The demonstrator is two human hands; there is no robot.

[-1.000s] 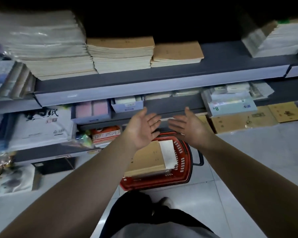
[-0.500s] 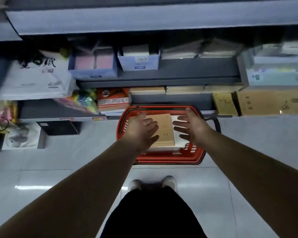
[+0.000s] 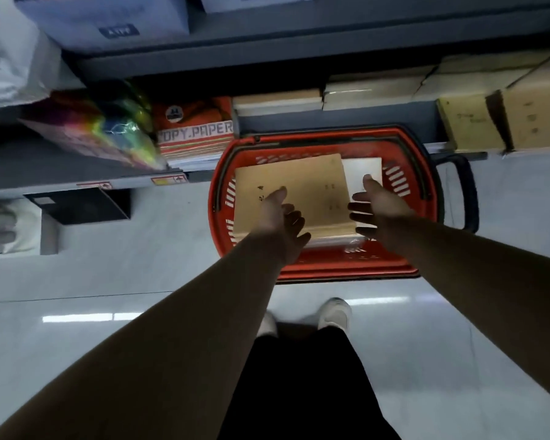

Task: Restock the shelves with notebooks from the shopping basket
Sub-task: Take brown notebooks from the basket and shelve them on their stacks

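Stack of tan kraft-cover notebooks (image 3: 292, 182) lies flat in the red plastic shopping basket (image 3: 217, 185) on the pale glossy tiled floor (image 3: 140, 274). A flat white item (image 3: 362, 171) sits just beside the stack on its right.

Both hands are over the basket, nothing grasped. Left hand (image 3: 283, 223) has its fingers loosely spread over the stack's near edge; right hand (image 3: 377, 208) is spread at its right edge. Contact with the stack: can't tell.

Black basket handle (image 3: 467, 192) sticks out to the right. Behind the basket on the low grey shelf (image 3: 331, 120): orange copy-paper ream (image 3: 197, 128), more tan notebook stacks (image 3: 277, 101), brown cardboard boxes (image 3: 470, 125).
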